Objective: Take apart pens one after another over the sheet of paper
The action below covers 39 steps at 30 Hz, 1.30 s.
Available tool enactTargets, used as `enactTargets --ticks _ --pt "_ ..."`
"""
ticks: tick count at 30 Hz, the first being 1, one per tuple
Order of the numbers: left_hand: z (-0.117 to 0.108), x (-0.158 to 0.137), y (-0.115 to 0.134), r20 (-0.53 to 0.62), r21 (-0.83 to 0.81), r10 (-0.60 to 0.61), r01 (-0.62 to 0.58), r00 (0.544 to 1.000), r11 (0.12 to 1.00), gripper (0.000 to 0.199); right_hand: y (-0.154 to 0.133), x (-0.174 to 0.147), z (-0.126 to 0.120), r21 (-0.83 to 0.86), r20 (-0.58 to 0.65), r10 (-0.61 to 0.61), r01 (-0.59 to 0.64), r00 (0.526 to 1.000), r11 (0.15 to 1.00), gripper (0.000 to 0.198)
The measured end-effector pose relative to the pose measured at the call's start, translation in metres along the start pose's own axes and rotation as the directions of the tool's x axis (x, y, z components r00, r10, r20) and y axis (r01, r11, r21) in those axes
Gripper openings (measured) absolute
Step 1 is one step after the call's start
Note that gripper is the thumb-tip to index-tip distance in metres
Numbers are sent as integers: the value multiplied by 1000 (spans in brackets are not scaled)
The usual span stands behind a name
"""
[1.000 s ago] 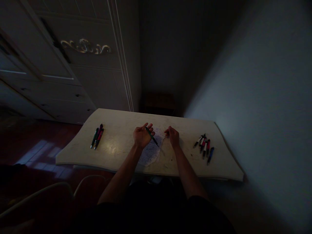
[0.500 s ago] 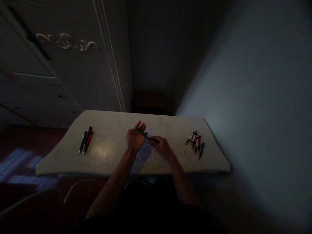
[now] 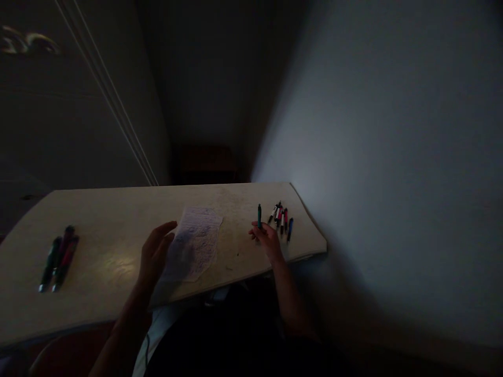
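A dark green pen [image 3: 259,213] stands nearly upright in my right hand [image 3: 268,241], pinched between the fingers, just left of a group of several pens [image 3: 282,219] with white, pink and blue barrels. My left hand [image 3: 154,252] is held at the left edge of a scribbled paper sheet [image 3: 198,241], its fingers bent and apart, with nothing in it. Three thicker pens [image 3: 58,259], green, purple and red, lie side by side at the left of the table.
The pale table [image 3: 129,209] has a worn top and a curved front edge. A blue-grey wall [image 3: 373,157] rises close on its right. A wardrobe [image 3: 78,131] stands behind to the left, and a low brown piece of furniture [image 3: 208,157] beyond the far edge.
My view has turned right. The hands have parted: the right has carried the green pen from above my left palm towards the pen group, and the left has moved left, off the pen.
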<state>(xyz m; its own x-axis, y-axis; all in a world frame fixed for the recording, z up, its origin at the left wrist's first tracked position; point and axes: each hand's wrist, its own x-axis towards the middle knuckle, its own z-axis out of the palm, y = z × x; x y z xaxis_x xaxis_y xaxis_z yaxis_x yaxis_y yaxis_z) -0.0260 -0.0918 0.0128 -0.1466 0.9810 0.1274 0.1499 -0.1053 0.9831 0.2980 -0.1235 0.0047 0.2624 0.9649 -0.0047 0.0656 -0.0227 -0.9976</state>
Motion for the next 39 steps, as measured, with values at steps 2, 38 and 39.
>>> enactTargets --ticks 2,38,39 --pt "-11 -8 -8 31 205 52 -57 998 977 43 5 1 -16 8 -84 2 -2 997 1000 49" --pt "-42 -52 -52 319 523 268 -404 909 750 38 39 45 -103 -892 -155 -301 -3 941 452 39" --pt "-42 -53 -52 318 530 269 -406 909 744 38 37 48 -100 -899 -134 -291 7 947 438 38"
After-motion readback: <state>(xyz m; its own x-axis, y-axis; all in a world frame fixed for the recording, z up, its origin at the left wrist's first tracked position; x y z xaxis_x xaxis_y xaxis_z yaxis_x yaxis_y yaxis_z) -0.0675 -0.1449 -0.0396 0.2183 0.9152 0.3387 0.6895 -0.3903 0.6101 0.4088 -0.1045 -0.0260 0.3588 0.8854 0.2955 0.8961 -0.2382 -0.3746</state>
